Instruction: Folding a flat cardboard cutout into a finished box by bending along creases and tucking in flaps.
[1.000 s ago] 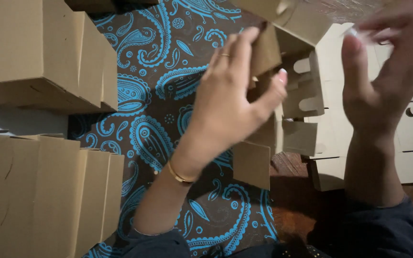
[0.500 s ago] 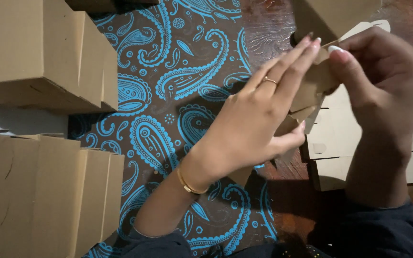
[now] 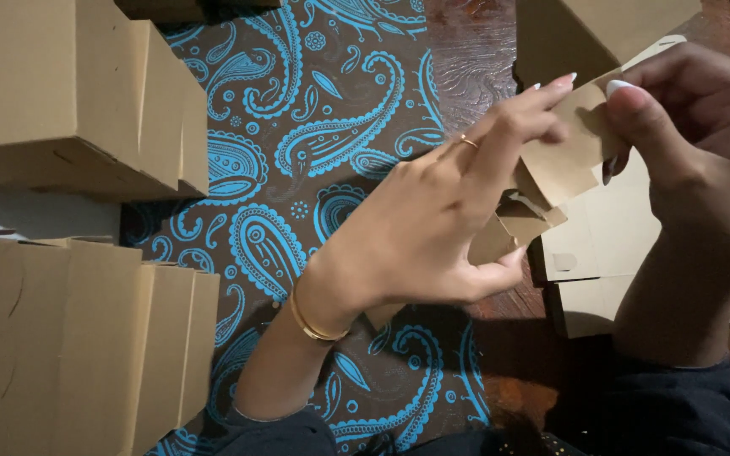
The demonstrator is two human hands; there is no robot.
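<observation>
Hands fold a brown cardboard box blank (image 3: 551,173) above the counter (image 3: 466,51): left hand (image 3: 433,228) grasping its flaps, right hand (image 3: 694,143) pinching the top edge for bracing; finished boxes (image 3: 69,93) stacked at the left edge.

Folded boxes (image 3: 86,93) stacked at left on the cloth (image 3: 314,127); flat blanks (image 3: 601,245) at right; a cardboard piece (image 3: 555,160) held between left hand (image 3: 433,228) and right hand (image 3: 694,143).

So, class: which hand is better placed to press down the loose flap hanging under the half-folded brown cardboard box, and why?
Left. The left hand wraps the half-folded brown cardboard box, its thumb beside the small loose flap. The right hand pinches the top panel, farther from it.
</observation>
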